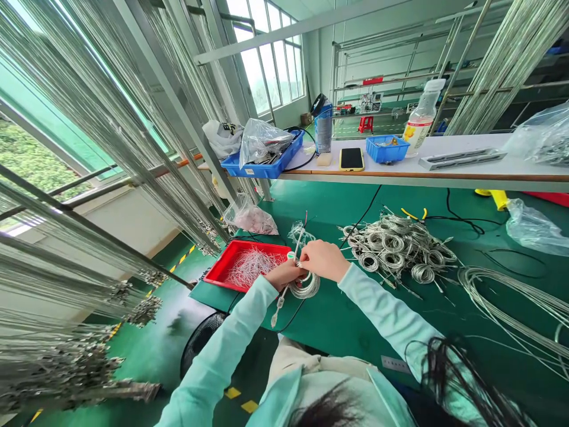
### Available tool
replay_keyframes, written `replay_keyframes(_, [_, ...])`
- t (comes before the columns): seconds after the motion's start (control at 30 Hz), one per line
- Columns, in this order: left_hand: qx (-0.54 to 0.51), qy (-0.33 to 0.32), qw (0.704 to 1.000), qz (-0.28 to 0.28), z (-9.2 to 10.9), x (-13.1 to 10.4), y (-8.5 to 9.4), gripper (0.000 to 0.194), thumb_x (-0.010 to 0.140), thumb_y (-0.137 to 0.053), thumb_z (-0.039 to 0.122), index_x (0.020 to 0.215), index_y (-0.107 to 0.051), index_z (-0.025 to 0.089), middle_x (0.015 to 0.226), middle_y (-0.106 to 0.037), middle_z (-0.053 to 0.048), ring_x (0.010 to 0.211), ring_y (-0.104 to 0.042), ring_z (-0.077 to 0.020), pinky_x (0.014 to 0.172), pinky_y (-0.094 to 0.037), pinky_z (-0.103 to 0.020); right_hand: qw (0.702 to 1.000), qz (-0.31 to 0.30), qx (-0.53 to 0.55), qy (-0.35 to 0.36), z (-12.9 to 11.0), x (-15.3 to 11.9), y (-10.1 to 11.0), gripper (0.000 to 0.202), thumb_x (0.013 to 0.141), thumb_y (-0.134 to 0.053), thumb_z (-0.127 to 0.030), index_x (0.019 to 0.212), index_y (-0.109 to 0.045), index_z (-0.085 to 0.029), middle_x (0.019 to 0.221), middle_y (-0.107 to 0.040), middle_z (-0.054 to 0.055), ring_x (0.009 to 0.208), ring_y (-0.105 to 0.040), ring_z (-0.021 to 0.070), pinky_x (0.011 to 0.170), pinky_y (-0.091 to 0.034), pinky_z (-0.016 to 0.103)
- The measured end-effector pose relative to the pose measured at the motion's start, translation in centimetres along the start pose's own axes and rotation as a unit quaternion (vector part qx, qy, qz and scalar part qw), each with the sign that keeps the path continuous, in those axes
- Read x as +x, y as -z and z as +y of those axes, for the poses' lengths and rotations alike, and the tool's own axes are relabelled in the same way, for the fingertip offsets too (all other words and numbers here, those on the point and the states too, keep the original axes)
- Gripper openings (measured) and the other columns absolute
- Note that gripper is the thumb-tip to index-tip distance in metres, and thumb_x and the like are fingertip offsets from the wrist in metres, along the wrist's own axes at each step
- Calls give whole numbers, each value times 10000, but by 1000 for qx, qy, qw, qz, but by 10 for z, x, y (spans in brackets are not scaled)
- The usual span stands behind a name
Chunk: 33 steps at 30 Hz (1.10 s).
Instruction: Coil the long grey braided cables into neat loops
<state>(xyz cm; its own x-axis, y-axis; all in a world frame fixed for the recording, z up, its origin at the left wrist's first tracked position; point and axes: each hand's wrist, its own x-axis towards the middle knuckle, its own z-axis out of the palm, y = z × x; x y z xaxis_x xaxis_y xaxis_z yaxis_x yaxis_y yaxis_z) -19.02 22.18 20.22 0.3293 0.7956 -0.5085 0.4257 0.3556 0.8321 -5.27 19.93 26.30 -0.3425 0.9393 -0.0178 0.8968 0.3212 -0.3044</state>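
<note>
My left hand (285, 274) is closed on a coiled pale cable (307, 288), whose loops hang below the fingers beside the red tray. A connector end (274, 315) dangles from the coil. My right hand (324, 259) meets the left at the top of the coil, its fingers pinched together; what they hold is too small to tell. The red tray (212, 276) holds many thin white strips (253, 265). To the right, a pile of coiled cables (393, 249) lies on the green tabletop (342, 320).
Long loose cables (502, 284) lie at the right. Behind, a shelf (471, 169) bears a blue bin (278, 169), a phone (351, 159), a small blue box (386, 151) and a bottle (418, 121). A plastic bag (253, 218) sits behind the tray. Hanging cables (120, 118) fill the left.
</note>
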Motion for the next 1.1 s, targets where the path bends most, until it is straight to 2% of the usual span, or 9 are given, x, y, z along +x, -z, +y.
replay_keyframes(0.1, [10,20,1000,-14,1,6,0,168,919,-569,272,874,-583,110,686,-539,34,498,-474,-54,451,-430,-178,1000,3,-1,1,4,3,-2,184,854,-547,-211,846,-730,-227,1009,-686,37,946,-641,186,724,-469,235])
replay_keyframes(0.27, [41,19,999,-15,1,12,-4,171,923,-561,281,932,-587,112,756,-569,11,554,-516,-68,480,-456,-189,1000,2,-2,5,10,9,-6,177,858,-546,-222,849,-722,-231,1030,-673,24,945,-634,175,706,-463,223])
replay_keyframes(0.47, [144,-2,989,26,-1,12,-2,205,922,-559,309,978,-598,115,840,-611,-20,660,-584,-108,586,-520,-253,1000,17,-18,12,8,5,-14,220,914,-491,-228,889,-707,-199,1037,-657,63,950,-631,180,729,-469,226])
replay_keyframes(0.63, [276,-28,955,104,4,8,9,209,901,-588,316,961,-615,117,917,-633,-41,797,-619,-157,714,-538,-328,998,37,-45,13,1,-6,-23,277,973,-374,-197,1028,-642,-155,1067,-641,120,1015,-622,200,783,-481,250])
replay_keyframes(0.73, [353,-26,925,137,7,5,11,218,894,-596,320,997,-616,129,991,-634,-63,896,-621,-186,795,-526,-374,998,30,-55,12,-4,-10,-25,240,949,-400,-165,1070,-604,-126,1029,-657,137,986,-644,208,779,-489,258])
replay_keyframes(0.9, [447,-33,883,143,9,0,7,247,896,-590,330,1038,-614,129,1074,-624,-85,1000,-600,-219,880,-496,-436,997,1,-79,19,-12,-6,-22,212,889,-479,-147,1021,-621,-62,909,-684,182,928,-673,267,752,-500,306])
replay_keyframes(1.03, [479,-31,864,151,11,-1,8,246,908,-572,337,1033,-617,130,1063,-631,-82,997,-606,-215,878,-500,-433,995,-8,-86,52,-7,-5,-21,225,914,-447,-169,995,-646,-104,908,-699,141,937,-672,258,766,-497,326])
replay_keyframes(1.1, [481,-25,862,160,12,-1,11,244,908,-572,343,1017,-620,130,1031,-639,-75,967,-617,-206,855,-511,-415,995,1,-88,48,-3,-6,-21,239,919,-432,-179,970,-656,-114,879,-702,143,933,-675,267,757,-490,317])
